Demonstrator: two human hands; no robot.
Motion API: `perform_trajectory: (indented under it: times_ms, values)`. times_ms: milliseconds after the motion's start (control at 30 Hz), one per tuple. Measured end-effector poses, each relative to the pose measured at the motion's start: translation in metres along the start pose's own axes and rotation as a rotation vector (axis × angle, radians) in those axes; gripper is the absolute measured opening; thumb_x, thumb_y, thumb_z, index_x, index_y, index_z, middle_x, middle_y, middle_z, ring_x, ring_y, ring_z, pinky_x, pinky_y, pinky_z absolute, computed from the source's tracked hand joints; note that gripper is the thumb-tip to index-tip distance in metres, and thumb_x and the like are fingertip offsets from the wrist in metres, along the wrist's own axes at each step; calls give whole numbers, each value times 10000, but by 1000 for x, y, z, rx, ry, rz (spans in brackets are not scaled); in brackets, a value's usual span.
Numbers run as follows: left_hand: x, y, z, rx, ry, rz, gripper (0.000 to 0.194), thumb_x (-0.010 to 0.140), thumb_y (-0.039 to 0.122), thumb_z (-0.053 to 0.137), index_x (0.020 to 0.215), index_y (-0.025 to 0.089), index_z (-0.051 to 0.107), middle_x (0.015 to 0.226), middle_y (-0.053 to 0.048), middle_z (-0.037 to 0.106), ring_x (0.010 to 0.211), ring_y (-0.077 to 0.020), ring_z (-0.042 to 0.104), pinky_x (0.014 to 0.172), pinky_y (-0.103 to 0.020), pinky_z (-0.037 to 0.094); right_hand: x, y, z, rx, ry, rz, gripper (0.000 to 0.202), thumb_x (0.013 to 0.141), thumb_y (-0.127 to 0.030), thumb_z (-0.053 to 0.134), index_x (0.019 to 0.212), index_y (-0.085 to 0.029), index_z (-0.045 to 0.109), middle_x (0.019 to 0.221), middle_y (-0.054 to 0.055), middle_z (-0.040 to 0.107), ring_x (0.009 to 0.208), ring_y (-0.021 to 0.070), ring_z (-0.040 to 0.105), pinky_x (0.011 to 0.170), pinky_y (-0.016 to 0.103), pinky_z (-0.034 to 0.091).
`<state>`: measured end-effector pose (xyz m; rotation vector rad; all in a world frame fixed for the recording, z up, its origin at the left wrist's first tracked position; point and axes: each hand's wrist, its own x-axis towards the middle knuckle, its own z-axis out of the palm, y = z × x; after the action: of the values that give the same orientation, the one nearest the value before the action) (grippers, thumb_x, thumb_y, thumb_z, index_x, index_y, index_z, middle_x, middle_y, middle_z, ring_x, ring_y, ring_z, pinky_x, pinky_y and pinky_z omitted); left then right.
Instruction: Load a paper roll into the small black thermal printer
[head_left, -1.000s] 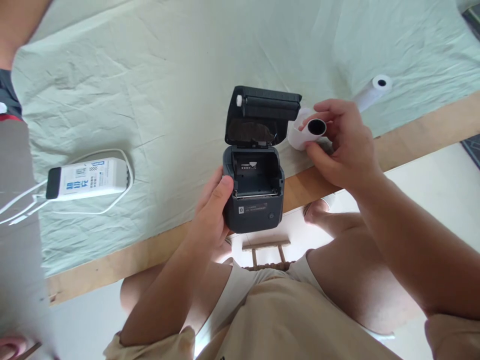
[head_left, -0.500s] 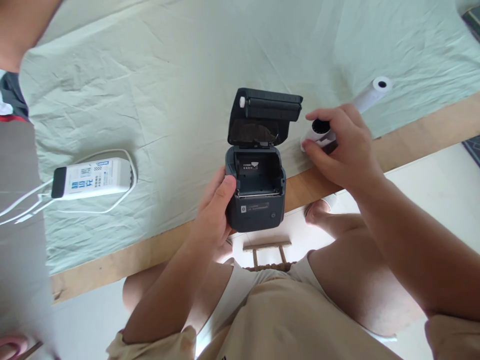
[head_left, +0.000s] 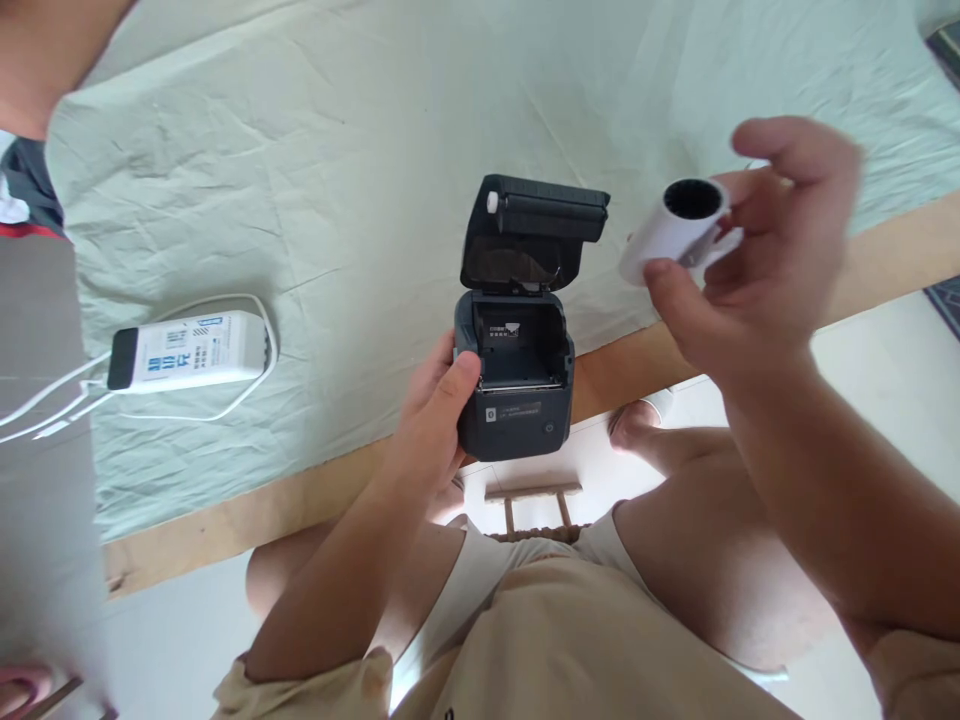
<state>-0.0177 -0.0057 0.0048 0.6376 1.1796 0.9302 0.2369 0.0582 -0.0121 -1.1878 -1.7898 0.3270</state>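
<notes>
A: Head view. What did your left hand do?

B: It gripped the left side of the printer at the near edge of the desk. The lid stood open and the paper bay was exposed. Whether the desk bore the weight could not be told.

A: And your right hand?

B: It grasped the paper roll from the right, one finger raised clear. The roll stood tilted, hollow end up, right of the printer and apart from it.

A: How were both likely to handle?

B: The roll appeared light and smooth, its outer layer prone to creasing or unwinding; a gentle pinch around the outside suited you best. The printer appeared rigid and heavier. Its side walls offered you firm purchase; the hinged lid seemed the weaker hold.
</notes>
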Motion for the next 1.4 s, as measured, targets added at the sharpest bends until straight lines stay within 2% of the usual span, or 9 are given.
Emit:
perform_trajectory:
  times_ms: [200, 500, 833, 967, 1067, 1133, 1233, 1300, 1400]
  values:
    - [-4, 6, 5, 5, 46, 19, 458, 835, 596, 867, 1143, 272, 766, 889, 17, 738, 729, -124, 701, 578, -174, 563, 0, -53, 24, -36, -130, -287, 373, 882, -126, 648, 1218, -282, 603, 1101, -5, 806, 943, 197, 786, 806, 361, 644]
    - [-2, 0, 0, -24, 26, 10, 429, 891, 557, 824, 1205, 276, 738, 933, -4, 762, 763, -157, 722, 617, -216, 576, 2, -46, 37, -20, -185, -265, 206, 861, -83, 622, 914, -278, 661, 1110, -5, 842, 960, 227, 813, 826, 412, 645]
    - [3, -2, -1, -68, -39, 72, 458, 863, 536, 853, 1169, 228, 705, 862, -4, 725, 713, -152, 701, 548, -204, 539, -18, -67, 32, 30, -109, -404, 173, 903, -124, 676, 872, -272, 592, 863, -28, 766, 782, 182, 698, 695, 391, 475]
    - [4, -4, -4, -48, -60, 103, 604, 806, 349, 923, 1333, 237, 649, 1019, -27, 780, 846, -175, 743, 623, -202, 580, -29, -66, 35, 72, -201, -464, 143, 993, -370, 664, 912, -264, 613, 888, -9, 744, 826, 182, 697, 725, 403, 459]
    - [3, -3, -5, 39, -29, 102, 771, 786, 304, 927, 1473, 255, 580, 1166, -67, 794, 972, -236, 766, 692, -246, 617, -24, -57, 33, 146, -73, -375, 75, 984, -338, 644, 1041, -289, 638, 978, 22, 724, 917, 213, 705, 776, 409, 526]
    - [2, -2, -4, 71, -22, 95, 794, 778, 323, 926, 1489, 251, 580, 1188, -85, 795, 1004, -269, 771, 693, -268, 624, -17, -48, 30, 138, -15, -209, 293, 968, -291, 632, 1255, -337, 602, 1255, 62, 696, 1157, 262, 697, 907, 443, 572]
    - [0, -1, -3, 48, -26, 89, 785, 762, 295, 932, 1468, 246, 592, 1180, -81, 798, 996, -264, 778, 687, -264, 624, -7, -32, 28, 194, -148, -51, 590, 1005, -458, 582, 1548, -395, 360, 1594, 91, 518, 1462, 316, 564, 1134, 546, 528]
    - [0, -1, -2, 38, -26, 82, 762, 766, 279, 924, 1454, 253, 599, 1144, -67, 799, 942, -245, 776, 668, -264, 618, -5, -25, 29, 305, -203, -33, 618, 1034, -604, 477, 1588, -415, 277, 1559, 80, 565, 1470, 311, 572, 1196, 581, 493]
    - [0, -1, -3, 51, -21, 90, 727, 771, 293, 918, 1436, 257, 625, 1098, -60, 793, 886, -234, 761, 662, -278, 613, -8, -22, 29, 393, -196, 20, 545, 1055, -649, 416, 1535, -394, 381, 1467, 75, 656, 1436, 299, 613, 1205, 566, 500]
